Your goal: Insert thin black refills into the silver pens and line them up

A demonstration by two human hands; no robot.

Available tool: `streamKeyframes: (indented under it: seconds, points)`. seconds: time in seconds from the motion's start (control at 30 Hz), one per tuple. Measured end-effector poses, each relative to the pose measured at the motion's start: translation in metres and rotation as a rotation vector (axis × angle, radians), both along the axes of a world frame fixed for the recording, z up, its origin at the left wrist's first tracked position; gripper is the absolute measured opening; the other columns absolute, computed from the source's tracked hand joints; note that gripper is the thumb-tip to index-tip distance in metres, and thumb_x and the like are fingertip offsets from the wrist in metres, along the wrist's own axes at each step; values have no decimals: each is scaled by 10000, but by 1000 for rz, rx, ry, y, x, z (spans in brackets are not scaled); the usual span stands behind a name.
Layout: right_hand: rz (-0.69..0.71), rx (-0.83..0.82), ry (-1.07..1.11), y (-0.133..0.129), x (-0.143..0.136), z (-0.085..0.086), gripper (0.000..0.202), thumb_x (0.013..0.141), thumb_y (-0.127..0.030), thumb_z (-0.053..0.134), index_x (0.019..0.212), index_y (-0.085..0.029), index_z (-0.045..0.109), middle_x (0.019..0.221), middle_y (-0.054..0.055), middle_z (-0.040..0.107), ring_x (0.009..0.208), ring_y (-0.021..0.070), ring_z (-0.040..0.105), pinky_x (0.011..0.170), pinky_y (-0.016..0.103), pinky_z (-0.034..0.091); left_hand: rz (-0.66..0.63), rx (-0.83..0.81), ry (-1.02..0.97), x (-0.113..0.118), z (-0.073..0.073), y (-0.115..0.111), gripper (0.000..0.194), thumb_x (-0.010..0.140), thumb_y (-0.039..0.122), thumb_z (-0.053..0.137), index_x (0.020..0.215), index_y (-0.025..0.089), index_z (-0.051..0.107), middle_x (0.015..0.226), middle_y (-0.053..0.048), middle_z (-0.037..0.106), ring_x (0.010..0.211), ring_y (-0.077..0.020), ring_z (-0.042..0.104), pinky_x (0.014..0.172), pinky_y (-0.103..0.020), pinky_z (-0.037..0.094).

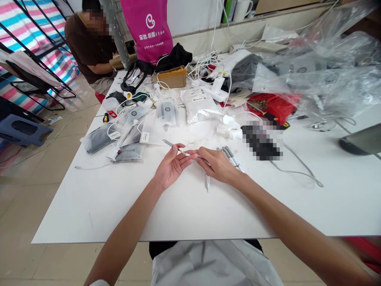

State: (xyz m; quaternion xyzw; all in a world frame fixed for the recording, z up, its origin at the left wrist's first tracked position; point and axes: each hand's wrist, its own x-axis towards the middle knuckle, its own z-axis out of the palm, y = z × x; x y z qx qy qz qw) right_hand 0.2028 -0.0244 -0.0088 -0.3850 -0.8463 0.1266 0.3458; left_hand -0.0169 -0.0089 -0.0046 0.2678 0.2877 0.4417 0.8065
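Observation:
Over the middle of the white table (143, 206), both hands meet at a slim ballpoint pen that looks taken apart. My left hand (170, 169), palm up, pinches its silver pointed section (168, 142) between thumb and fingers. A thin white refill (185, 153) with a yellow and dark band shows between the hands. Closed around the grey barrel end is my right hand (218, 163); its fingers partly hide that end. Just below the right hand lies a short silver pen part (207, 182). Several silver pens (229, 155) lie side by side behind the right hand, partly covered by it.
Packaged pouches (127, 153), a white plastic parcel (200, 105) and tangled white cables (205, 65) crowd the far side. Clear plastic bags (309, 71) pile up at right, near a grey cylinder (363, 141). Another person (86, 47) sits at far left.

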Motion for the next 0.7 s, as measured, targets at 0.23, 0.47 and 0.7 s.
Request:
streamKeyframes:
  seconds: [0.23, 0.47, 0.7]
  points:
    - [0, -57, 52, -3, -3, -1, 234, 1150, -325, 409, 1111, -199, 602, 807, 7, 662, 550, 114, 460, 552, 267, 335, 15, 107, 62, 1, 2, 0, 339, 1030, 512, 693, 1143, 197, 635, 1160, -123, 830, 1086, -262, 821, 921, -320, 663]
    - [-16, -128, 61, -3, -3, -7, 283, 1148, -341, 415, 1282, -204, 624, 835, 19, 698, 557, 118, 493, 580, 268, 354, 30, 256, 136, 0, 3, 0, 380, 1000, 533, 729, 1143, 186, 671, 1148, -123, 827, 963, -227, 823, 777, -274, 624]
    - [-15, -178, 78, -3, -5, -9, 267, 1152, -365, 402, 1172, -213, 621, 818, 16, 694, 573, 125, 500, 591, 271, 363, 26, 305, 181, 4, 1, -2, 378, 969, 514, 774, 1096, 158, 766, 1088, -111, 777, 822, -164, 741, 721, -280, 568]
